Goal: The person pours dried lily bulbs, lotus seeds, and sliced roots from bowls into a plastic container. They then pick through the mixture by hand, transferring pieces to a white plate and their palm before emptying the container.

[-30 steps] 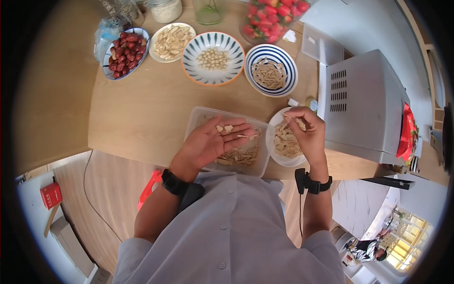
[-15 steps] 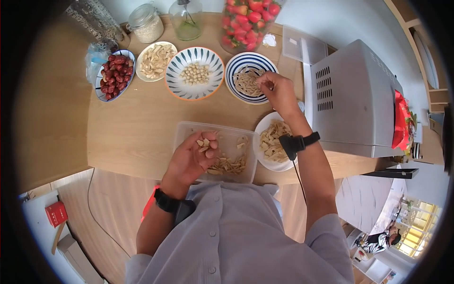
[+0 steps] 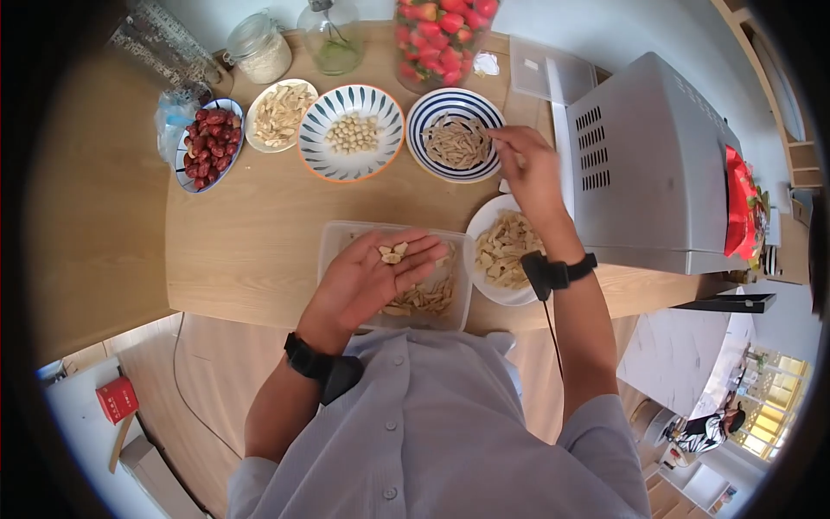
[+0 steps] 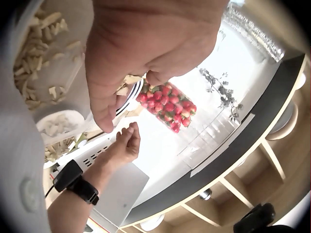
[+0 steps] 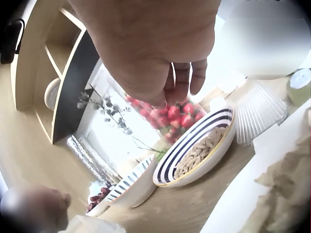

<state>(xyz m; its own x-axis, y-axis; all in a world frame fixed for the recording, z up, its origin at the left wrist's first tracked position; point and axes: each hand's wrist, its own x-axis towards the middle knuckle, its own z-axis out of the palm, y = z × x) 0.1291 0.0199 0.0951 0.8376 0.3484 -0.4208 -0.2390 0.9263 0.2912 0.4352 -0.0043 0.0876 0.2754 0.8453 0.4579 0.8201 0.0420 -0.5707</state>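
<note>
In the head view my left hand is palm up over a clear plastic box, fingers extended. A few pale dried slices lie on its palm and finger bases. The box holds several more slices. My right hand is at the right rim of a blue-striped bowl with thin tan strips in it. Its thumb and index finger come together; I cannot tell whether they pinch a strip. Below that wrist sits a white plate with pale slices.
Along the back stand an oval dish of red dates, a plate of slices, a patterned bowl of round pale seeds, a lidded jar, and a clear container of strawberries. A grey appliance borders the right side.
My right hand has gone from the white plate up into the striped bowl, then slightly right to its rim. My left hand's fingers curled in, then spread flat again with slices on the palm.
</note>
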